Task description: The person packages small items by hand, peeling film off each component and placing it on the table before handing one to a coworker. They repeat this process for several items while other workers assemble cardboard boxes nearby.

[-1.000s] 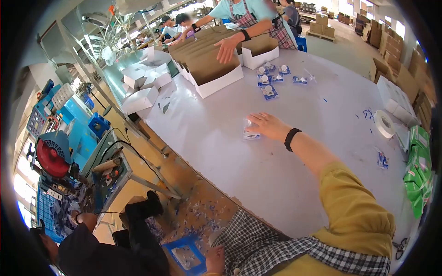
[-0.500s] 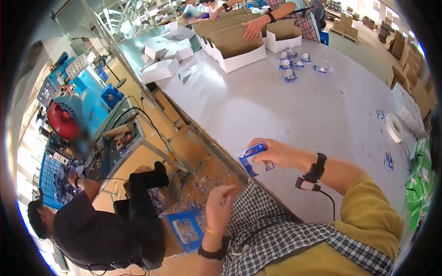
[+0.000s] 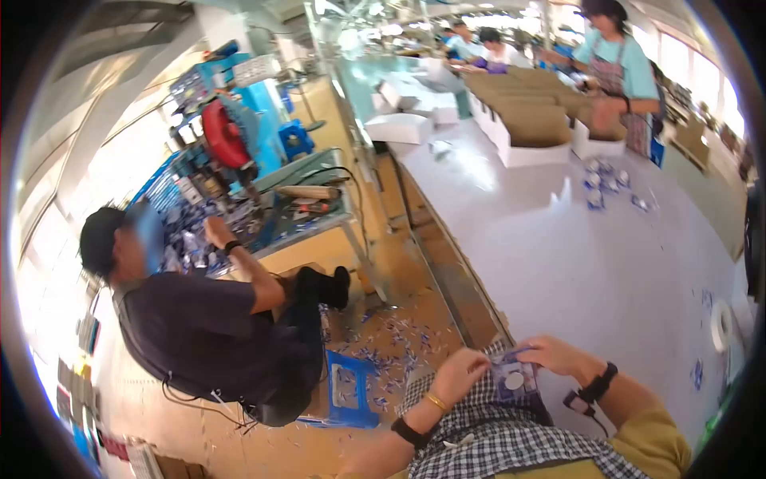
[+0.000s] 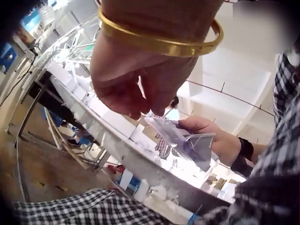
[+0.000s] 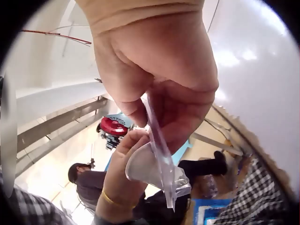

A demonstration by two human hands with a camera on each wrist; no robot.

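Note:
In front of the checked apron, my right hand (image 3: 556,357) pinches a clear plastic blister pack (image 3: 517,382) by its upper edge. Blue print and a round white piece show on the pack. My left hand (image 3: 456,378), with a gold bangle at its wrist, has thumb and finger together at the pack's other upper corner. From the right wrist, the blister pack (image 5: 161,164) appears edge-on, its blister bulging out to the side. The left wrist view has the left fingertips right at the corner of the pack (image 4: 180,143).
More blister packs (image 3: 606,177) lie on the white table (image 3: 574,263) near open cardboard boxes (image 3: 523,148). A roll of tape (image 3: 720,326) is at the right. On the left, a seated person (image 3: 215,335) works at a machine bench; a blue stool (image 3: 351,391) stands on the littered floor.
My right hand has drawn the blister pack from the table back to the apron. My left hand has risen to meet it. The head view has swung left.

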